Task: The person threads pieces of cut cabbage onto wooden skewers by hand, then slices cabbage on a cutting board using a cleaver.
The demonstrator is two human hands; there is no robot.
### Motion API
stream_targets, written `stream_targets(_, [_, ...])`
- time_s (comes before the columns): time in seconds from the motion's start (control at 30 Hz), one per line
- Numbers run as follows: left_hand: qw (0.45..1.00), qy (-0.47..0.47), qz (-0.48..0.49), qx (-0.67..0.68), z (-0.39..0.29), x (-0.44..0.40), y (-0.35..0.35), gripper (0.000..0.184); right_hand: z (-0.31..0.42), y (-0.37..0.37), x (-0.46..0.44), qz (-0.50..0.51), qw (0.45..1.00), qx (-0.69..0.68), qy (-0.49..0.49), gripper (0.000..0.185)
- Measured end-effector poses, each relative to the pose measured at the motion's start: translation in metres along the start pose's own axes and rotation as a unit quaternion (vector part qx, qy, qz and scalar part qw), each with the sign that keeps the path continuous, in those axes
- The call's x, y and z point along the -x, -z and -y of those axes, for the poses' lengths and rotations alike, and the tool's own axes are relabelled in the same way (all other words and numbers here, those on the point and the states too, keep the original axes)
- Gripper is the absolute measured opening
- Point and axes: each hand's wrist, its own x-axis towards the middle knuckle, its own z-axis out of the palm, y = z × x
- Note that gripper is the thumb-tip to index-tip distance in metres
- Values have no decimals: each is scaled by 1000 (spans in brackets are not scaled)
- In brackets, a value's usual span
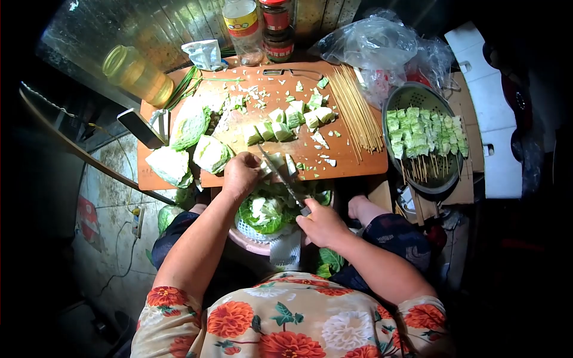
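My right hand (323, 223) is wrapped round the handle of a knife (284, 181), whose blade slants up and left over the near edge of the wooden board (352, 170). Close to the blade, my left hand (242, 175) has its fingers curled against a piece of cabbage (274, 162). Part of that piece is hidden by the hand and blade. Several cut cabbage chunks (283, 131) lie in a rough row just beyond. Larger cabbage portions (212, 154) sit left of my left hand. Below the board, cabbage leaves (261, 213) fill a basket (253, 234) between my knees.
Bamboo skewers (356, 113) lie on the board's right side. A grey colander (412, 92) beside it holds skewered cabbage (427, 134). At the back stand a jar of yellowish liquid (140, 77), a clear jar (243, 36) and red-lidded jars (277, 30). A phone (141, 128) leans at left.
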Motion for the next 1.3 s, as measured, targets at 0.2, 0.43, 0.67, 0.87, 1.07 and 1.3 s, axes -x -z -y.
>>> stream_targets(0.2, [997, -44, 14, 63, -27, 1, -27, 19, 1, 43, 17, -36, 996, 48, -60, 54])
stream_targets(0.43, [992, -75, -3, 102, -32, -22, -63, 19, -9, 69, 18, -75, 992, 89, -53, 52])
stream_targets(0.67, [994, -89, 10, 63, -32, -19, -60, 16, -9, 76, 19, -78, 993, 82, -42, 50])
stream_targets(0.87, [992, -112, -42, 50, -30, -9, -18, 18, 2, 93, 33, -67, 998, -2, -12, 47])
stream_targets(1.07, [958, -116, -211, -156, -6, -19, 76, 37, 9, 83, 25, -74, 996, -21, 39, 48])
stream_targets(1.3, [958, -35, -152, -240, 21, -20, 98, 55, 36, 53, 13, -62, 992, -25, 110, 50])
